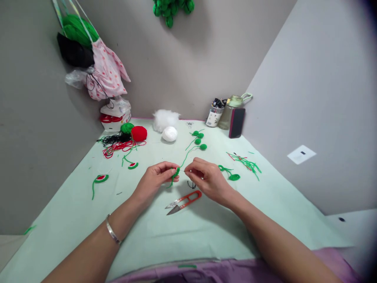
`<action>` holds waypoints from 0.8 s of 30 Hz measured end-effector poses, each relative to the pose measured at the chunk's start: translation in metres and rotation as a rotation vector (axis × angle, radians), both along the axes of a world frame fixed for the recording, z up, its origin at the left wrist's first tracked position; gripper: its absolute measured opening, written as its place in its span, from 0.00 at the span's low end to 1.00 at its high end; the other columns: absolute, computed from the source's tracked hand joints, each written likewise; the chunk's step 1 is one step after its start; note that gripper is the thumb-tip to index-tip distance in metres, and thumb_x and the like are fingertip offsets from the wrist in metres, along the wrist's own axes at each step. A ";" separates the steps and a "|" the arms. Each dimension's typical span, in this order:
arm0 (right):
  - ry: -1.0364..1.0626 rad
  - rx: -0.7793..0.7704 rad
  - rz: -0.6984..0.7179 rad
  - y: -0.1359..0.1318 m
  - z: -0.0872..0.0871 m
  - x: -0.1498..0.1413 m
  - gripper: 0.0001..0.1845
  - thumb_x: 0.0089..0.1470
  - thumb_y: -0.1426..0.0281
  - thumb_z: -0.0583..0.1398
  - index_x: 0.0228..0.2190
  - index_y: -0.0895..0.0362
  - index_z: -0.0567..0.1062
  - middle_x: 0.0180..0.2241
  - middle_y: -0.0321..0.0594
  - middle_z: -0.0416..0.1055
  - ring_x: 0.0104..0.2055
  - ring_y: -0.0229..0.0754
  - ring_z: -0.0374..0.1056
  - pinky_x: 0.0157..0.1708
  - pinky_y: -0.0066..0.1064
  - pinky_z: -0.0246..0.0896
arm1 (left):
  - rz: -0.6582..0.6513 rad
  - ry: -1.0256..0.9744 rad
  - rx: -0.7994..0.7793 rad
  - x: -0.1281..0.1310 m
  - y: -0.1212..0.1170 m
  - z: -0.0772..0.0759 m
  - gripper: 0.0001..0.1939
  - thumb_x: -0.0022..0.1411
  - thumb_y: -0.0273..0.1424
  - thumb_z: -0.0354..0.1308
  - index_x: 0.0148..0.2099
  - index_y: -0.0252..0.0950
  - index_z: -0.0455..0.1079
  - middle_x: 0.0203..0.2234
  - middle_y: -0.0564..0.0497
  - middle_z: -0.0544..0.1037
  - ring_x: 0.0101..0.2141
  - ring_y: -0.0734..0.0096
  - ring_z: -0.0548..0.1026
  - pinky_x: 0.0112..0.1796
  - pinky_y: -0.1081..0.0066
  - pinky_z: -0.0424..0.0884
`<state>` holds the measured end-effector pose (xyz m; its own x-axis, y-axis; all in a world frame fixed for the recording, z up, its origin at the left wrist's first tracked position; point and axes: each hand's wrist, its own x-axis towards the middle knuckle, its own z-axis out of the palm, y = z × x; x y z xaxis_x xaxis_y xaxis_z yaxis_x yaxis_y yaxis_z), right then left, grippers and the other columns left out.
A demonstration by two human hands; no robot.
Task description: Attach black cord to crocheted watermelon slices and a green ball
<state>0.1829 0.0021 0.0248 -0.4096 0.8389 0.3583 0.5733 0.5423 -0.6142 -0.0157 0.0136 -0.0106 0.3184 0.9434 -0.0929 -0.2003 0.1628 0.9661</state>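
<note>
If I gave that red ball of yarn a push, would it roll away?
The red yarn ball would probably roll a little, because it's round. The loose red yarn and tangled black yarn beside it might stop it on that side. It's likely light for its size and a bit squishy, since it looks wound from soft strands.

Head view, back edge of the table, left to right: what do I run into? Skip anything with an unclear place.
White box → red yarn ball → fluffy white stuffing → pen holder → dark phone.
</note>
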 end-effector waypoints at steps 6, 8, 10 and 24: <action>0.114 -0.136 -0.031 0.003 0.000 0.001 0.07 0.57 0.73 0.58 0.29 0.57 0.76 0.25 0.35 0.64 0.25 0.34 0.56 0.27 0.28 0.53 | -0.027 -0.061 -0.028 -0.002 0.000 0.000 0.13 0.56 0.35 0.65 0.43 0.36 0.78 0.36 0.49 0.80 0.38 0.66 0.77 0.47 0.64 0.71; 0.138 -0.162 -0.027 0.003 -0.001 0.001 0.07 0.56 0.72 0.59 0.29 0.57 0.76 0.25 0.35 0.64 0.26 0.34 0.57 0.27 0.28 0.52 | -0.033 -0.044 -0.028 -0.002 -0.001 0.001 0.13 0.56 0.35 0.65 0.44 0.36 0.78 0.37 0.49 0.80 0.36 0.67 0.78 0.46 0.64 0.71; 0.168 -0.201 -0.020 0.003 -0.001 0.000 0.07 0.56 0.72 0.59 0.29 0.57 0.77 0.25 0.35 0.65 0.26 0.34 0.57 0.27 0.28 0.52 | -0.051 -0.037 -0.026 0.000 -0.002 0.002 0.13 0.56 0.35 0.65 0.43 0.36 0.78 0.37 0.49 0.80 0.36 0.68 0.78 0.45 0.65 0.71; 0.378 -0.496 0.045 0.015 -0.016 0.002 0.10 0.54 0.63 0.62 0.31 0.58 0.77 0.23 0.34 0.66 0.24 0.33 0.55 0.25 0.27 0.51 | -0.059 -0.117 -0.066 0.003 -0.004 0.007 0.08 0.56 0.31 0.64 0.39 0.35 0.76 0.32 0.51 0.78 0.32 0.73 0.75 0.38 0.71 0.71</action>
<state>0.1850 0.0175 0.0086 -0.3696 0.9274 0.0582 0.2498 0.1595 -0.9551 -0.0127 0.0098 -0.0041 0.3857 0.9157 -0.1132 -0.2986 0.2400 0.9237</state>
